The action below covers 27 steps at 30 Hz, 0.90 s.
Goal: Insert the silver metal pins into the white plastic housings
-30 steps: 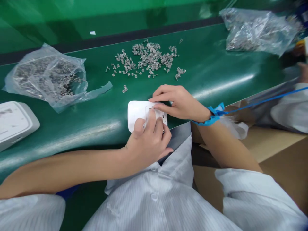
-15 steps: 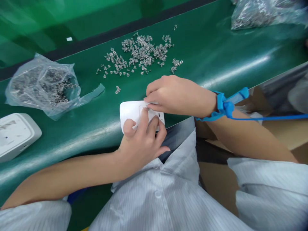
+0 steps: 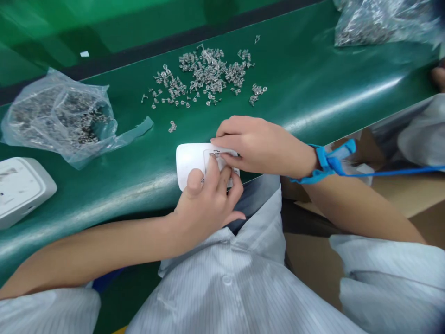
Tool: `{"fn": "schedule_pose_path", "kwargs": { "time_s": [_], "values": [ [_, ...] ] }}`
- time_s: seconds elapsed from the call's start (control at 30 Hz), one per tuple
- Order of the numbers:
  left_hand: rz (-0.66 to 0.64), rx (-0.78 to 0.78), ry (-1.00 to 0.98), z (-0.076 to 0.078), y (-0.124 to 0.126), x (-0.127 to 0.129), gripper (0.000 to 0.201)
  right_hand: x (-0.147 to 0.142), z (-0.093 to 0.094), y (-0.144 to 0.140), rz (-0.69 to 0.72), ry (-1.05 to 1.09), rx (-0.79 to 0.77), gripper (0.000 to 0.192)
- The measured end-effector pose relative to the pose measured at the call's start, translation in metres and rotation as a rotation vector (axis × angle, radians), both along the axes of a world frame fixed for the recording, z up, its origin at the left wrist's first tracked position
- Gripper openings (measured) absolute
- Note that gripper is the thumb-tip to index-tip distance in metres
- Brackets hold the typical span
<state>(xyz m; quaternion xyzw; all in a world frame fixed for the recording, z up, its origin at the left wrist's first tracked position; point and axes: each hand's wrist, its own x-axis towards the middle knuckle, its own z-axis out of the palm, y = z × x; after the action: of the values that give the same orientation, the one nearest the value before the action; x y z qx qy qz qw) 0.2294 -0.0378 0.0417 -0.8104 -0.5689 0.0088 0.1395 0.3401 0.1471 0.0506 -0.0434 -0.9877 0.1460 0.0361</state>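
Here both hands' fingers [image 3: 222, 160] grip the white casing [image 3: 189, 160]; plastic bag [image 3: 59, 116] holds metal springs.

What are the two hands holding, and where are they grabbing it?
Both hands hold the small white plastic case on the green belt. The left hand presses its near right part; the right hand pinches its far right edge.

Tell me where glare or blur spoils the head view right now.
Head view: a bright glare streak runs along the green belt; the bag of metal parts at top right is smeared; both hands on the white casing stay sharp.
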Motion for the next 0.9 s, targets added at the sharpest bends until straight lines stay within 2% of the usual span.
{"fn": "schedule_pose_path", "kwargs": {
  "time_s": [0.17, 0.33, 0.43, 0.5, 0.53, 0.6, 0.67, 0.73, 0.8, 0.9],
  "values": [
    [-0.016, 0.025, 0.029, -0.001, -0.001, 0.002, 0.064, -0.002, -0.005, 0.001, -0.046, 0.039, -0.043, 0.022],
    [-0.066, 0.028, -0.012, -0.001, -0.001, 0.003, 0.061, -0.008, -0.001, -0.004, -0.106, 0.004, -0.084, 0.017],
    [-0.053, 0.090, -0.053, -0.007, 0.000, 0.002, 0.057, -0.008, 0.002, 0.006, -0.054, 0.005, -0.164, 0.016],
    [-0.055, 0.156, -0.077, -0.014, 0.002, 0.002, 0.052, -0.006, 0.000, 0.027, -0.033, 0.030, -0.244, 0.020],
    [-0.059, 0.200, -0.082, -0.017, 0.004, 0.002, 0.050, -0.005, -0.002, 0.044, -0.071, 0.061, -0.266, 0.022],
    [-0.079, 0.297, -0.061, -0.023, 0.006, 0.002, 0.048, -0.002, -0.008, 0.085, -0.301, 0.172, -0.228, 0.020],
    [-0.099, 0.383, -0.007, -0.028, 0.008, 0.003, 0.049, -0.003, -0.017, 0.133, -0.545, 0.227, -0.110, 0.015],
    [-0.121, 0.428, 0.057, -0.029, 0.008, 0.004, 0.053, -0.008, -0.026, 0.176, -0.696, 0.214, -0.047, 0.013],
    [-0.136, 0.449, 0.091, -0.030, 0.009, 0.005, 0.056, -0.019, -0.034, 0.209, -0.728, 0.182, -0.008, 0.015],
    [-0.156, 0.473, 0.098, -0.030, 0.009, 0.005, 0.058, -0.036, -0.043, 0.234, -0.680, 0.121, 0.024, 0.009]
  ]
}}
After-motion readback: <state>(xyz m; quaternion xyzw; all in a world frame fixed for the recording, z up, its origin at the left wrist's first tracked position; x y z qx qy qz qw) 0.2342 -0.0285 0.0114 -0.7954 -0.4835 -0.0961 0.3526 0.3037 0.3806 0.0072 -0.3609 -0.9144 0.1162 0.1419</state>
